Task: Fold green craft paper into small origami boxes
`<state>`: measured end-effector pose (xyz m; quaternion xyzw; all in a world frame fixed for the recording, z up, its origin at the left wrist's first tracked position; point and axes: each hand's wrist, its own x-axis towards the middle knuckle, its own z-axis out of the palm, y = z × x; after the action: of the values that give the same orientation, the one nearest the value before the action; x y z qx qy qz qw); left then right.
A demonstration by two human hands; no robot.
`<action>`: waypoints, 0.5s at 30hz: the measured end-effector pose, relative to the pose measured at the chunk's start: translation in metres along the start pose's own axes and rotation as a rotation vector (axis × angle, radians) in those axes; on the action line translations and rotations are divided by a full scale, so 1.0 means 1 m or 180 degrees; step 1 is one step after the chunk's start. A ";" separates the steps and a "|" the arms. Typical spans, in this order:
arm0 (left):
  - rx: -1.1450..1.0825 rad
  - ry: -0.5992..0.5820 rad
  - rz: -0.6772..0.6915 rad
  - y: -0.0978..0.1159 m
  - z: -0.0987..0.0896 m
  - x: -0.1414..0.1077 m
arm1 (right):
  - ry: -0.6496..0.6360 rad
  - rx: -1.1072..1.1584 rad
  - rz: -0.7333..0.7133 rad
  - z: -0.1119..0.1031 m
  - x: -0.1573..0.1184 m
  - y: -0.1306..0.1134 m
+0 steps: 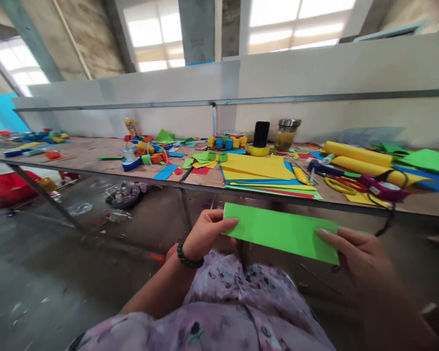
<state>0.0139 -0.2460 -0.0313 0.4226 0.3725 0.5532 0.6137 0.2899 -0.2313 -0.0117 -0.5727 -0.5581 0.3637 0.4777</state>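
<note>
A bright green strip of foam sheet or paper (278, 233) is stretched lengthwise between my two hands, above my lap and in front of the table edge. My left hand (210, 229), with a dark bead bracelet at the wrist, pinches its left end, thumb on top. At the other end my right hand (354, 248) grips the strip with its thumb on the face; its other fingers are mostly behind. Just beyond, a stack of coloured sheets (256, 168), yellow on top, lies at the table's front edge.
The long table (190, 195) also bears yellow rolls (358, 153), a purple tape-like device (384, 187), yellow-handled scissors (340, 185), a phone (261, 134), a lidded jar (287, 134) and small coloured blocks (229, 142). Beneath it sits a dark basin (123, 197) of clear plastic; a red bag (14, 187) lies left.
</note>
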 end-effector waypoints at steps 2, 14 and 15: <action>-0.0035 -0.0071 0.0068 0.000 -0.001 -0.001 | -0.0060 0.0126 0.0073 0.000 0.002 0.005; -0.0055 -0.0022 0.0176 -0.004 -0.008 -0.002 | 0.0228 -0.0270 -0.0343 0.003 0.004 0.000; -0.0054 -0.0019 0.0187 -0.003 -0.008 -0.002 | 0.0215 -0.0200 -0.0277 0.005 0.004 -0.001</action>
<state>0.0072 -0.2470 -0.0373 0.4298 0.3533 0.5729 0.6019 0.2855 -0.2264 -0.0116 -0.5745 -0.5772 0.3053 0.4935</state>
